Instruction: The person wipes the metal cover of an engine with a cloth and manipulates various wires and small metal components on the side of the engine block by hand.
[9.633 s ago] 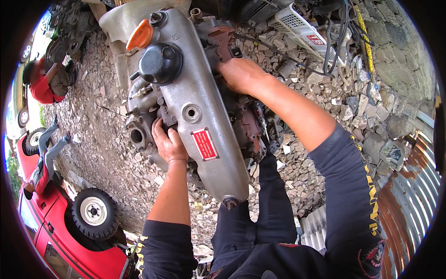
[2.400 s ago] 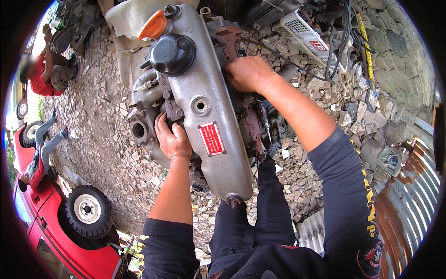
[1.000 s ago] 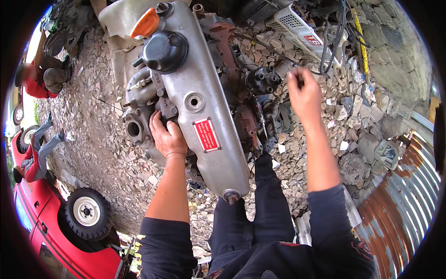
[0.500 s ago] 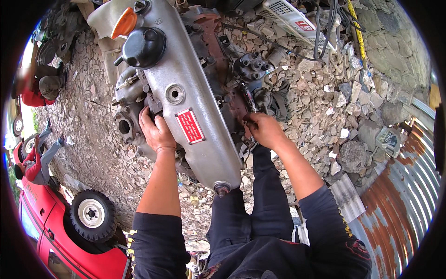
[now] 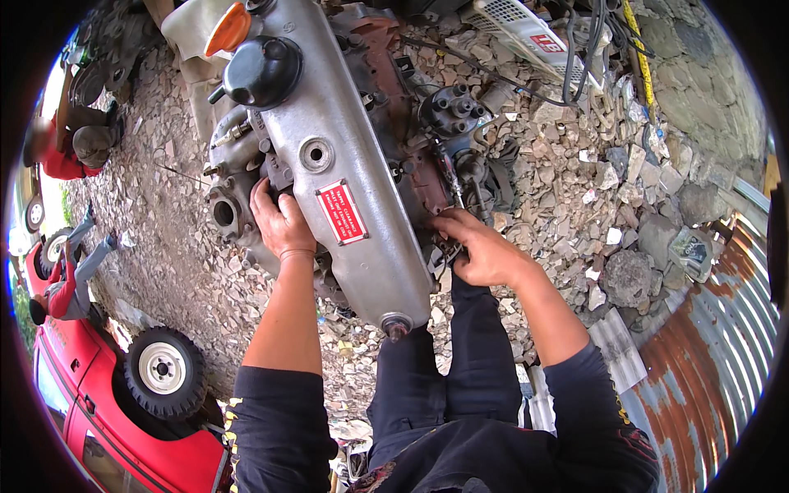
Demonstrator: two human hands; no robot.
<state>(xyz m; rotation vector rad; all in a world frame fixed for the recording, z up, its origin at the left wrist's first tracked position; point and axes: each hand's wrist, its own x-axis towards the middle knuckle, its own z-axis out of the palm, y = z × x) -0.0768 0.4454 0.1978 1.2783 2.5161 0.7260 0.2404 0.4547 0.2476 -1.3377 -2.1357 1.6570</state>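
Note:
A car engine with a long silver valve cover (image 5: 345, 172) stands in front of me. My left hand (image 5: 283, 223) rests against the manifold (image 5: 223, 209) on its left side, fingers bent and apart, holding nothing loose. At the lower right side of the block, my right hand (image 5: 489, 253) has its fingers curled in against small metal parts. Its fingertips are partly hidden, so what they grip cannot be made out. Just above that hand, a slim shiny metal tool (image 5: 450, 177) leans beside the black distributor cap (image 5: 452, 111). A black round cap (image 5: 263, 72) tops the cover.
Broken stones (image 5: 567, 164) surround the engine. A white plastic crate (image 5: 526, 37) and black cables (image 5: 583, 57) lie at the far right, rusty corrugated sheeting (image 5: 699, 353) nearer. Leftward are a red vehicle (image 5: 140, 435) and two people, one crouching (image 5: 74, 144).
My right hand has moved down and slightly right, off the lower end of the slim metal tool, to the block's lower side. My left hand stays on the manifold. The view has shifted slightly.

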